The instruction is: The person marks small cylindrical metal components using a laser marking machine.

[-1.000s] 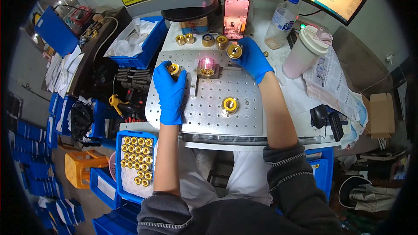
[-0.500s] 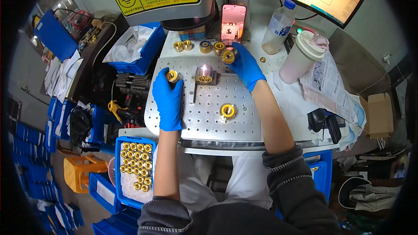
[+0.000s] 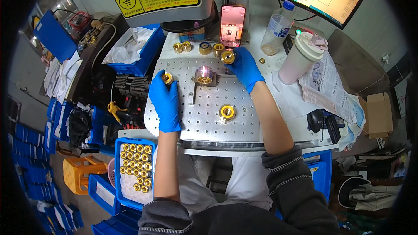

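My left hand (image 3: 163, 103), in a blue glove, grips a small brass fitting (image 3: 167, 78) over the left part of the perforated metal plate (image 3: 204, 129). At the plate's far right, my gloved right hand (image 3: 245, 68) has its fingers closed on another round brass fitting (image 3: 227, 57). Between the hands, a shiny cylindrical fitting (image 3: 203, 75) rests against a metal stop block (image 3: 213, 81), with a bright pinkish glow on its top. A wider brass fitting with a yellow rim (image 3: 227, 112) stands on the plate nearer to me, touched by neither hand.
A grey machine head (image 3: 174, 13) with a yellow warning label overhangs the plate. Several brass fittings (image 3: 186, 46) line its far edge beside a lit phone (image 3: 232, 25). A bottle (image 3: 277, 28) and a tumbler (image 3: 300, 58) stand right. A blue tray (image 3: 117, 182) holds fittings at lower left.
My left hand has shifted slightly left and a little down with its brass fitting. The right hand stays nearly where it was, still holding its fitting.
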Action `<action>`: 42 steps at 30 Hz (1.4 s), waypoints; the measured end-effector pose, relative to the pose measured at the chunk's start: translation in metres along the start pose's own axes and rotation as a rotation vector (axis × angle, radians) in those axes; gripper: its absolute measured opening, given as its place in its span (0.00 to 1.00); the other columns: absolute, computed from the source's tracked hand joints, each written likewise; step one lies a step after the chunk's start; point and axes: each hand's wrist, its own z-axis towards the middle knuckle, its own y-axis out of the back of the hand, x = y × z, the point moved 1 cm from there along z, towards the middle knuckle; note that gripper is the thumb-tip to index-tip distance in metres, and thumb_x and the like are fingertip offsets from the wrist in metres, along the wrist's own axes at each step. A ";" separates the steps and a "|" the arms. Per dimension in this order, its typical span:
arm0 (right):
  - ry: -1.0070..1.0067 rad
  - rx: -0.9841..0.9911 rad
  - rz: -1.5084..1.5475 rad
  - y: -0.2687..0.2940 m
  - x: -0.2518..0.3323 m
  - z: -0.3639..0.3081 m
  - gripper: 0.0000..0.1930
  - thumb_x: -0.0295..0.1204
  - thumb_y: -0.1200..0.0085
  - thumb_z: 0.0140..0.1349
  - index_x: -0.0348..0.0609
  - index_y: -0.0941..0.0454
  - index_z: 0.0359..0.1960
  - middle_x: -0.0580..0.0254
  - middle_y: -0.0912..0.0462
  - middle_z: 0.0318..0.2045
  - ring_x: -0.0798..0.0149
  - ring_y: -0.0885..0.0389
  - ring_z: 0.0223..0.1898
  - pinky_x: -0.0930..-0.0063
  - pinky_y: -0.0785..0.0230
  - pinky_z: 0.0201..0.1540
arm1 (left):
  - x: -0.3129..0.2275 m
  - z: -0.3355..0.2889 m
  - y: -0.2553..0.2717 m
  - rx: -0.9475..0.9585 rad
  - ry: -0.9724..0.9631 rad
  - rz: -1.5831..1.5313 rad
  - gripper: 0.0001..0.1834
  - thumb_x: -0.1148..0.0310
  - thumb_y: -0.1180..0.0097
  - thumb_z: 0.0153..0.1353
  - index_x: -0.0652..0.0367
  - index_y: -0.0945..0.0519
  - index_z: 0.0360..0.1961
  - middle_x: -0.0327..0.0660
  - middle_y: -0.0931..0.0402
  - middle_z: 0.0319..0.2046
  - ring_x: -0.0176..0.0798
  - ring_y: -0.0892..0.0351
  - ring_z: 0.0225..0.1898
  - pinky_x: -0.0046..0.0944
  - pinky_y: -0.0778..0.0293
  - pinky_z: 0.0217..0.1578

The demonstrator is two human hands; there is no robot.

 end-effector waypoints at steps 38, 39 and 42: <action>0.175 0.089 -0.429 -0.014 -0.012 0.000 0.14 0.41 0.44 0.59 0.45 0.19 0.37 0.72 0.23 0.26 0.78 0.29 0.28 0.82 0.38 0.32 | -0.035 0.016 -0.015 0.333 -0.468 -0.065 0.25 0.56 0.40 0.54 0.55 0.25 0.52 0.46 0.30 0.53 0.52 0.34 0.52 0.47 0.42 0.55; 0.174 0.085 -0.429 -0.017 -0.013 -0.002 0.14 0.41 0.44 0.59 0.45 0.19 0.37 0.72 0.23 0.26 0.78 0.29 0.28 0.82 0.38 0.32 | -0.034 0.016 -0.017 0.282 -0.471 -0.073 0.25 0.56 0.40 0.54 0.55 0.25 0.52 0.47 0.30 0.53 0.52 0.35 0.52 0.47 0.42 0.55; 0.187 0.166 -0.359 -0.021 -0.015 -0.007 0.16 0.42 0.42 0.58 0.44 0.20 0.41 0.70 0.20 0.32 0.78 0.26 0.34 0.83 0.35 0.40 | -0.035 0.016 -0.014 0.131 -0.352 -0.140 0.27 0.57 0.38 0.53 0.52 0.26 0.53 0.50 0.32 0.54 0.50 0.35 0.54 0.48 0.42 0.55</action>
